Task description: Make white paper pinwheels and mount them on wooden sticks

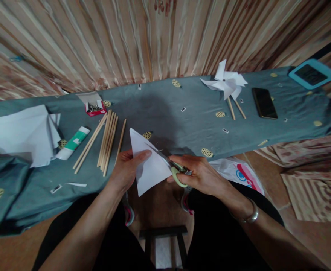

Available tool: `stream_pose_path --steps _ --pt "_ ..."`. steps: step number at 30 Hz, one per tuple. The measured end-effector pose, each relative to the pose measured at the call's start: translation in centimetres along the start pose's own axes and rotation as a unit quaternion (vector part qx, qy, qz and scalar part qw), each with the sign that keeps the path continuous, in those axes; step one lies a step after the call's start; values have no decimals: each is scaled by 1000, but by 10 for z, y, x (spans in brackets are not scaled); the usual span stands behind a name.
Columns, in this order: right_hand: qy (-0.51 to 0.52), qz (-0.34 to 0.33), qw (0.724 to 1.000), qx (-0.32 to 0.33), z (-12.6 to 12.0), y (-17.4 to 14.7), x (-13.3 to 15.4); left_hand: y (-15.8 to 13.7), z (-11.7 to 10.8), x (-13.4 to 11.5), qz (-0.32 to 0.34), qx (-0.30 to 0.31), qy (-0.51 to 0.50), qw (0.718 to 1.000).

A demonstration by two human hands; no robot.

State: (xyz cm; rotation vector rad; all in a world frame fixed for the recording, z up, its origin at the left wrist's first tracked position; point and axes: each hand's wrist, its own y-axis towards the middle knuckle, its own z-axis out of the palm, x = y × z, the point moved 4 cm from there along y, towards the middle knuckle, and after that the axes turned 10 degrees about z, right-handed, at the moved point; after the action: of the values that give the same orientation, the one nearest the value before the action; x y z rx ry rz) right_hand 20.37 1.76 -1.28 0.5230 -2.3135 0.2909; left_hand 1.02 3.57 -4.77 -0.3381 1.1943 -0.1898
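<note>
My left hand [128,165] pinches a folded white sheet of paper [151,173], a triangle held over the near edge of the cloth, thumb on top. In my right hand [196,171] is a pair of scissors [178,177] with pale green handles, fingers through the loops. Their blades lie at the paper's upper right edge; whether they are parted is hard to make out. Just left of the paper lie several wooden sticks [109,143], one of them apart from the bundle beside my left hand.
Left are a stack of white paper [18,131], a glue stick [73,143] and a red box of small metal pieces [95,108]. Right are white paper pinwheels [229,82] on sticks, a phone [264,103] and a blue-framed device [312,74]. A plastic bag [238,171] sits below the table edge.
</note>
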Motion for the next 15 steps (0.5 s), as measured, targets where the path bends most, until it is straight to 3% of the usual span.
stream_pose_path --steps 10,15 --pt "15 4 1000 9 0 1 1 -2 0 0 -10 -3 -2 1000" --pt "30 9 999 24 1 2 2 -3 2 4 -10 24 -6 1000"
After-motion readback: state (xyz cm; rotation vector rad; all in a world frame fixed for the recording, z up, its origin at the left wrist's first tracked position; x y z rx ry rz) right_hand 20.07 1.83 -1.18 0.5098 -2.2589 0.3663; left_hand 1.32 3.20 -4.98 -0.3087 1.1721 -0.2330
